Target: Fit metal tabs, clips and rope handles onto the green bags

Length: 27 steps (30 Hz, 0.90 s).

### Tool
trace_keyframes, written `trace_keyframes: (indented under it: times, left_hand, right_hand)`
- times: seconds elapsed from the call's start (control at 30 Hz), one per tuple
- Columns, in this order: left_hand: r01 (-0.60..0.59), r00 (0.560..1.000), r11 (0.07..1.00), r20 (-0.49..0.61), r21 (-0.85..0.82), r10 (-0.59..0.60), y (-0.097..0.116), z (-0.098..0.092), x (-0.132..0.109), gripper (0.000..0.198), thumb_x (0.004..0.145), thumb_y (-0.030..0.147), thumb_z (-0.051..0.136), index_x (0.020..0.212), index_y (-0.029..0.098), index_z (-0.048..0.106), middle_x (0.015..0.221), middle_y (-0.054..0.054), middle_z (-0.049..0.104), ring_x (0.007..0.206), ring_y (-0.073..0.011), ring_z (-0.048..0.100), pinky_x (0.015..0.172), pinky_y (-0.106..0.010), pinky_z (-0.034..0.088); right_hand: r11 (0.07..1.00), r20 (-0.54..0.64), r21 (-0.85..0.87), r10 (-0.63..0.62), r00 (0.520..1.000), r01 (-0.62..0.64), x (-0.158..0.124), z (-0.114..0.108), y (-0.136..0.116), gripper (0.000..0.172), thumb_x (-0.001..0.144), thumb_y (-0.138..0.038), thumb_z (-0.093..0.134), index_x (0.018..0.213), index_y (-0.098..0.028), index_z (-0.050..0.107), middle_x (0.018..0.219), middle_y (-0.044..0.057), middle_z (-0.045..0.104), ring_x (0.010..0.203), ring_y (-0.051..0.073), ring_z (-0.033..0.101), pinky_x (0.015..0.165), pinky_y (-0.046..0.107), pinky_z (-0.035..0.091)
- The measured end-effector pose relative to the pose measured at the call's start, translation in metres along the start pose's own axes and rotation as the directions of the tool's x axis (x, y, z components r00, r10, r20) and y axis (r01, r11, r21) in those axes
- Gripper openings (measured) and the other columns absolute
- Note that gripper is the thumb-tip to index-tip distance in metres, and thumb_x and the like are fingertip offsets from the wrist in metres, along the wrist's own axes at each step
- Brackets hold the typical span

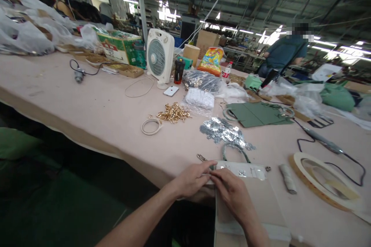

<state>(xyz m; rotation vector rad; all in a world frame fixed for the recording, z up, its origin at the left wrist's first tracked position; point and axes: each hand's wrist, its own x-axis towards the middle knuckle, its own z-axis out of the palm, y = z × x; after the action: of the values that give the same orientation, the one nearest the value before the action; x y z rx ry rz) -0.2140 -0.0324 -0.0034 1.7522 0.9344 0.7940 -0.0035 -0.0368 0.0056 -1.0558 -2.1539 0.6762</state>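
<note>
A beige bag panel (249,208) with a clear-covered white strip (246,170) along its top edge lies at the table's front. My left hand (194,179) is at the strip's left corner, fingers bent together. Touching it there, my right hand (231,189) lies over the panel with thumb and forefinger pinched. Whatever is between the fingertips is too small to make out. A green handle loop (236,150) rises behind the strip. One small metal buckle (201,157) sticks out beyond my left fingers, and another metal fitting (268,169) sits at the strip's right end.
Behind the panel are piles of silver metal plates (224,131) and gold fittings (174,112). Green panels (257,114) lie farther back. At right are a tape roll (298,173), a grey roll (288,179) and a corded tool (324,141). A fan (159,56) stands behind; a person (285,54) is beyond.
</note>
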Motion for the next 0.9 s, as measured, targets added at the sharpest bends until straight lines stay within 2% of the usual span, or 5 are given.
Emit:
trace_keyframes:
  times: [0.1, 0.2, 0.43, 0.77, 0.9]
  left_hand:
    - [-0.006, 1.000, 1.000, 0.006, 0.024, 0.006, 0.002, 0.001, 0.000, 0.055, 0.094, 0.020, 0.050, 0.149, 0.019, 0.052, 0.131, -0.009, 0.071, 0.122, -0.0246, 0.065, 0.108, -0.034, 0.045]
    - [0.000, 1.000, 1.000, -0.005, 0.026, 0.001, 0.002, 0.003, 0.002, 0.049, 0.094, 0.020, 0.053, 0.142, 0.019, 0.057, 0.109, -0.005, 0.078, 0.103, -0.0222, 0.070, 0.096, -0.030, 0.049]
    - [0.002, 0.998, 1.000, -0.067, -0.009, -0.003, -0.001, 0.005, 0.007, 0.018, 0.090, 0.025, 0.059, 0.091, 0.017, 0.076, 0.082, -0.001, 0.071, 0.078, -0.0160, 0.062, 0.071, -0.023, 0.043]
    - [0.178, 0.974, 0.920, -0.073, -0.350, -0.216, -0.007, 0.003, 0.014, 0.025, 0.087, 0.039, 0.065, 0.081, 0.015, 0.069, 0.067, 0.003, 0.054, 0.060, -0.0116, 0.043, 0.056, -0.023, 0.033]
    - [0.162, 0.969, 0.926, -0.120, -0.341, -0.214, -0.014, 0.005, 0.018, 0.030, 0.092, 0.044, 0.063, 0.084, 0.016, 0.066, 0.069, 0.003, 0.053, 0.062, -0.0116, 0.043, 0.057, -0.023, 0.033]
  right_hand:
    - [0.999, 0.013, -0.021, 0.031, 0.999, -0.031, -0.003, -0.002, 0.001, 0.016, 0.104, -0.023, 0.056, 0.110, -0.028, 0.071, 0.104, 0.004, 0.073, 0.097, 0.023, 0.071, 0.087, 0.034, 0.056]
    - [0.996, 0.019, -0.069, 0.063, 0.998, -0.062, -0.006, -0.003, -0.002, 0.014, 0.103, -0.022, 0.054, 0.102, -0.026, 0.067, 0.099, 0.005, 0.071, 0.093, 0.023, 0.069, 0.082, 0.034, 0.055]
    - [0.991, -0.009, -0.109, 0.076, 0.997, -0.077, -0.008, -0.003, -0.005, 0.015, 0.105, -0.019, 0.047, 0.099, -0.025, 0.059, 0.096, 0.004, 0.063, 0.092, 0.023, 0.063, 0.082, 0.034, 0.050]
    - [0.991, -0.214, -0.052, -0.131, 0.968, 0.123, -0.021, 0.022, -0.005, 0.018, 0.104, -0.012, 0.046, 0.103, -0.026, 0.057, 0.098, 0.005, 0.063, 0.093, 0.021, 0.060, 0.084, 0.034, 0.050]
    - [0.994, -0.284, 0.062, -0.074, 0.956, 0.095, -0.028, -0.005, 0.001, 0.017, 0.105, -0.015, 0.048, 0.106, -0.028, 0.059, 0.098, 0.003, 0.064, 0.094, 0.020, 0.063, 0.084, 0.032, 0.052]
